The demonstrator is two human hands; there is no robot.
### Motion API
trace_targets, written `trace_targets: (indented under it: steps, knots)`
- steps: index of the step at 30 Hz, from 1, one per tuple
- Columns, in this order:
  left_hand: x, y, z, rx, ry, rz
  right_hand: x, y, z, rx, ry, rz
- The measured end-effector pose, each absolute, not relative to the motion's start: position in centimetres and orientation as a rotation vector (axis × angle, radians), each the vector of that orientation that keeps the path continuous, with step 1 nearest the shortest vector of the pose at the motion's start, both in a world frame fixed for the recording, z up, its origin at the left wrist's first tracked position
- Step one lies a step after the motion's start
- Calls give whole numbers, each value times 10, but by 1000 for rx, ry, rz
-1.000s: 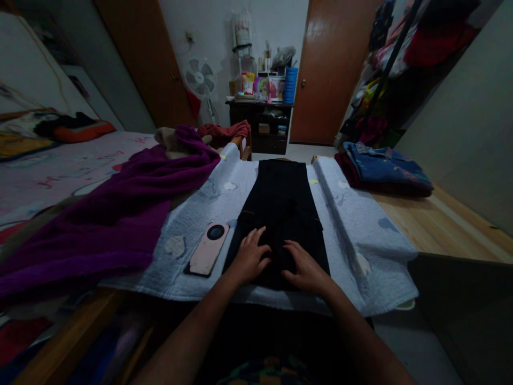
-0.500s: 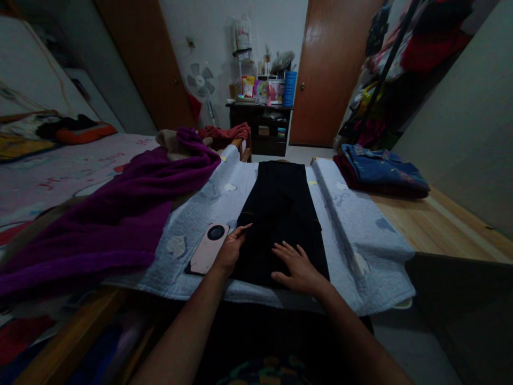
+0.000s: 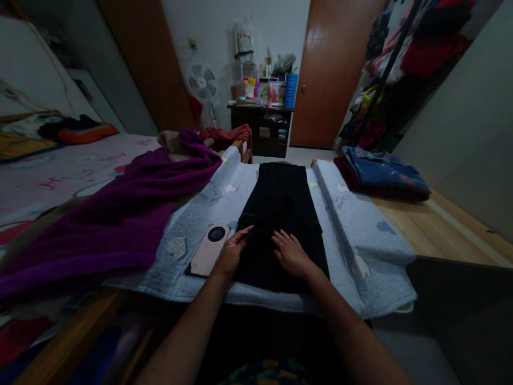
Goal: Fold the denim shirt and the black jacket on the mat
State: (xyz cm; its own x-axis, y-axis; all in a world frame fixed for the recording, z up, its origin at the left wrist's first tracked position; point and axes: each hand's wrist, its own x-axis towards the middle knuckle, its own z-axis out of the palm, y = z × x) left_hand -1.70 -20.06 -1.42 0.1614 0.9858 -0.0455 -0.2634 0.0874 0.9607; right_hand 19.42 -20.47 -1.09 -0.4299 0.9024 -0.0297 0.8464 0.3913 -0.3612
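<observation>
A pair of black pants (image 3: 280,187) lies lengthwise on a pale grey quilted cloth (image 3: 348,267), one end close to me. My left hand (image 3: 233,252) pinches the fabric at the pants' left side, thumb against fingers. On the lower middle of the pants my right hand (image 3: 292,253) rests palm down, fingers stretched out and its thumb barely visible. Beside my left hand is a pink phone (image 3: 208,251) or phone case with a round black camera area. Folds in the dark fabric between my hands are hard to make out.
Purple fleece (image 3: 132,208) drapes over the left side. A folded stack with a blue denim garment (image 3: 385,168) sits on the wooden surface (image 3: 449,224) at right. Farther back stand a fan (image 3: 201,83) and a dark cabinet (image 3: 256,131).
My right hand has shifted slightly up and left over the pants, its thumb drawn in. My left hand keeps its pinch in nearly the same place.
</observation>
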Motion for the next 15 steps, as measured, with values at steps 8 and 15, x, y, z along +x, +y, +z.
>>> trace_targets:
  steps: [8,15]
  knots:
    - [-10,-204,-18,1496,1094,1130,184,-232,8,-1538,-2543,515]
    - [2,-218,-15,1965,1219,986,183,-271,5,-1455,-2499,488]
